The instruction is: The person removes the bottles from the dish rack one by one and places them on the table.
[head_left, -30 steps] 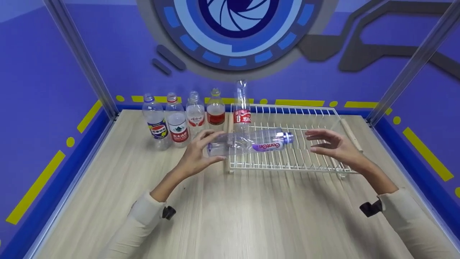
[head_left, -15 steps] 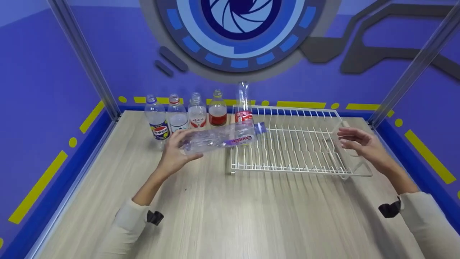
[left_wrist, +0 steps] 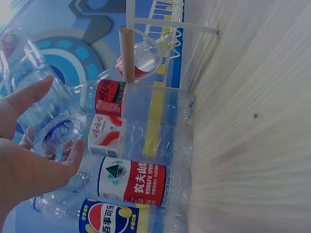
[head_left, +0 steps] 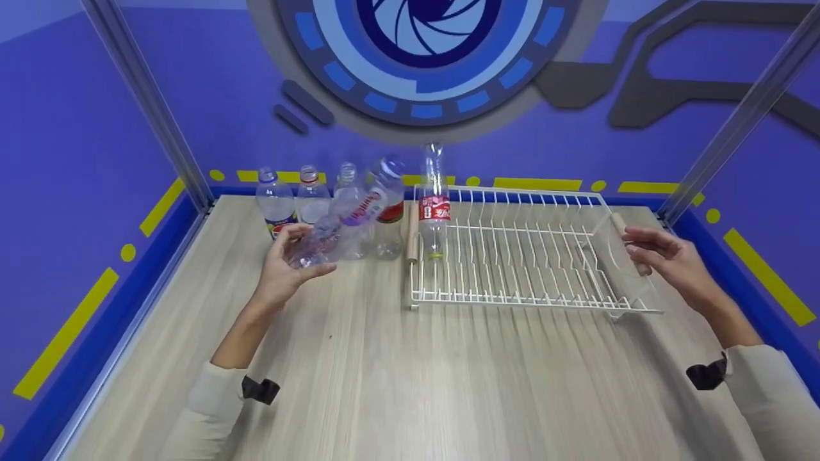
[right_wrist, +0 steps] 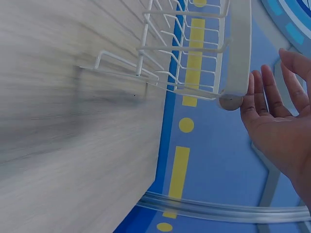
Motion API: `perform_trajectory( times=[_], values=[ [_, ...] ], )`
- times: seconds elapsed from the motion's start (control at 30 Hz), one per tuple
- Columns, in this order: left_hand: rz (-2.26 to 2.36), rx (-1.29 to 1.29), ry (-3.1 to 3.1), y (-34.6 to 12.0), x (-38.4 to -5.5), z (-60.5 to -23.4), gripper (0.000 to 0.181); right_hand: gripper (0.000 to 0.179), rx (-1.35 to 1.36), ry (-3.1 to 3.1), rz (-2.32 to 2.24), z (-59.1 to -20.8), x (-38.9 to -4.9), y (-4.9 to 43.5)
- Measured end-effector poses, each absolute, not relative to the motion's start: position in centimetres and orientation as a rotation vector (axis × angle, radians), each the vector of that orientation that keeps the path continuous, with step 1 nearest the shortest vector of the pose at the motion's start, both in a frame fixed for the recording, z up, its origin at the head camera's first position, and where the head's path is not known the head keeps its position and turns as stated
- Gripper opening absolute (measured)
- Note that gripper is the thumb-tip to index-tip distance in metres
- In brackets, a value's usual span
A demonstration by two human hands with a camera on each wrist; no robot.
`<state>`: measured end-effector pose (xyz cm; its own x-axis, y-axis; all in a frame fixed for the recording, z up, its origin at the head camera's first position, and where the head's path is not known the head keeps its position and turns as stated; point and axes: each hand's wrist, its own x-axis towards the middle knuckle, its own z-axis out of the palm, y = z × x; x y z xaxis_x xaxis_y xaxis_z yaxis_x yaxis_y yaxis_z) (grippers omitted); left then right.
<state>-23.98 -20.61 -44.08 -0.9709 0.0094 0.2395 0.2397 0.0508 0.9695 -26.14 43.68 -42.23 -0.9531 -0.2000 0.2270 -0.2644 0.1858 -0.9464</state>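
My left hand (head_left: 282, 269) grips a clear plastic bottle (head_left: 364, 211) around its base, thumb on one side and fingers on the other. The bottle tilts, its purple-ringed neck pointing up and to the right, and overlaps the standing bottles behind it. In the left wrist view its round base faces the camera. My right hand (head_left: 672, 262) holds nothing; its fingers are loosely bent beside the right wooden handle (head_left: 631, 243) of a white wire rack (head_left: 512, 298). Fingertips lie right at that handle's end in the right wrist view. A red-labelled bottle (head_left: 434, 208) rests in the rack's left end.
Left of the rack several empty bottles stand in a row: a Pepsi bottle (left_wrist: 107, 216), a Nongfu Spring bottle (left_wrist: 133, 182), one with a white-and-red label (left_wrist: 104, 133) and one with a red label (left_wrist: 111, 98). Blue panels (head_left: 192, 77) enclose the wooden table (head_left: 410, 384).
My left hand has carried the bottle left from over the rack to the standing bottles, turning its neck upward. My right hand has moved right, to the rack's right handle.
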Motion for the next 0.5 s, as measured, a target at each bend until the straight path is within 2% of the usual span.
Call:
perform_trajectory(
  times=[0.5],
  values=[
    [-2.222, -0.039, -1.958, -23.4, -23.5, -44.0, 0.062, 0.03, 0.406, -2.325, 1.903, -43.4, -26.0, 46.1]
  ],
)
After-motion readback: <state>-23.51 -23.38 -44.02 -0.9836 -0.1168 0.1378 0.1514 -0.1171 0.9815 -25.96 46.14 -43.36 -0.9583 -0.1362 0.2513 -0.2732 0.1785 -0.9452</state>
